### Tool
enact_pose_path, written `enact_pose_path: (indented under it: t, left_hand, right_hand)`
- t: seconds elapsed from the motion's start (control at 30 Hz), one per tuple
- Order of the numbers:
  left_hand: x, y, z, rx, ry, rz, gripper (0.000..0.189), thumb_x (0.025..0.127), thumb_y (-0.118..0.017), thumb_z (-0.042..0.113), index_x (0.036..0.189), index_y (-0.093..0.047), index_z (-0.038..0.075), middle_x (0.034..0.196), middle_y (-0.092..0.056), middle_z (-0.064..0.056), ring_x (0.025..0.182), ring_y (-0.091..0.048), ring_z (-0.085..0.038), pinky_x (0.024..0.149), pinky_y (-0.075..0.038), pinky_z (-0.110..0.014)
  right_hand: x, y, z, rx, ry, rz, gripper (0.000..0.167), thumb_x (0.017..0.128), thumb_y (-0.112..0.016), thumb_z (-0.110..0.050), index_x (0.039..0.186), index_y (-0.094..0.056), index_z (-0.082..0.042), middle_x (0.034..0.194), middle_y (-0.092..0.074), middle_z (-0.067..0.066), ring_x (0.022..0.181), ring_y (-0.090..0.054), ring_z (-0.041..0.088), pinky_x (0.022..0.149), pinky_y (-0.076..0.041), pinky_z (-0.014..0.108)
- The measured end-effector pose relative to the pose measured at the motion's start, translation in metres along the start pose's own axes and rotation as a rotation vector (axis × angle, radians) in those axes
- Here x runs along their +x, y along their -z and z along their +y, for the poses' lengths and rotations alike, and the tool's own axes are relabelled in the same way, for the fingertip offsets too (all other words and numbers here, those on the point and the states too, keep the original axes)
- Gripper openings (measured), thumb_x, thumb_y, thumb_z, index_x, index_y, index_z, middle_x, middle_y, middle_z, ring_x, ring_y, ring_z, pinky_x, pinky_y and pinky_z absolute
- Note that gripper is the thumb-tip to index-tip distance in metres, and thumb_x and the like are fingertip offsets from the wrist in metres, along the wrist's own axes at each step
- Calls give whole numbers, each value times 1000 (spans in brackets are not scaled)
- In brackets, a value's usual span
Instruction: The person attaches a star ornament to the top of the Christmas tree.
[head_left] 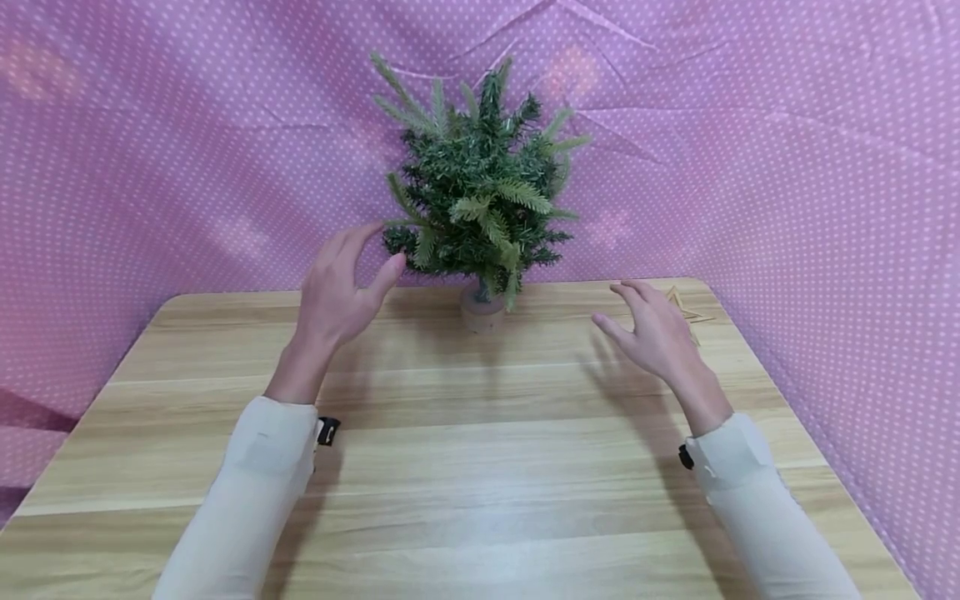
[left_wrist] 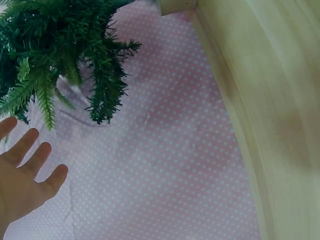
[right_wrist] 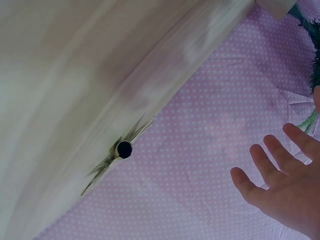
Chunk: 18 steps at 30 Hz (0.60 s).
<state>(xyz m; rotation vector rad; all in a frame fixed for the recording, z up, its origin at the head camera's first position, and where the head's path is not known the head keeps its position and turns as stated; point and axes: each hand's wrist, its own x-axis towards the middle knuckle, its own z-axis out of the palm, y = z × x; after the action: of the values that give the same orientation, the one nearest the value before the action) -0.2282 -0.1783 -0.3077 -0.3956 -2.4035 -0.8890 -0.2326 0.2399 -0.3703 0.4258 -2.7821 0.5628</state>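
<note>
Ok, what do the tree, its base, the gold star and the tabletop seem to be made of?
Tree: likely plastic, slightly shiny, going by the thin, tinsel-like needles.
Base: possibly wood, matte, given its plain tan colour; not certain.
Star: perhaps metal or coated plastic; its thin points show a golden sheen.
Tabletop: wood or wood-look laminate, with streaky grain and a glossy reflection.

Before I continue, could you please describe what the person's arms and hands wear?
The left sleeve and right sleeve are long and whitish. A small black piece sticks out beside each cuff. The left hand and right hand wear no gloves.
</note>
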Motion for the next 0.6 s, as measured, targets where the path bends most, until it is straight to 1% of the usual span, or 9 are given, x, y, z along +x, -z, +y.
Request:
enact_pose_path:
  t: [0.13,0.27,0.4,0.6]
  left_hand:
    - [5,0,3,-17,-18,12,67,96,-56,57,144,-55,12,145,-55,-12,134,-48,-32,111,-36,-55]
    - [11,0,6,-39,-50,43,68,94,-58,56,142,-57,8,142,-56,-13,132,-50,-31,111,-37,-52]
    - [15,0,8,-51,-66,61,68,93,-59,55,141,-57,7,142,-57,-13,131,-51,-30,112,-37,-49]
    - [21,0,11,-66,-59,59,69,93,-59,53,143,-56,7,143,-56,-13,133,-49,-29,113,-36,-48]
  right_hand:
    - [-2,1,7,9,-6,-7,65,100,-64,-41,145,-49,3,151,-43,27,137,-41,47,112,-30,65]
    - [-3,1,12,21,-11,-20,64,100,-63,-40,144,-50,4,152,-42,27,139,-38,47,114,-26,66]
    - [-3,1,16,29,-15,-20,62,100,-64,-39,143,-51,4,150,-44,28,138,-39,47,114,-27,65]
    - [-4,1,20,37,-23,-33,62,101,-62,-39,142,-51,6,149,-44,29,137,-39,48,113,-30,64]
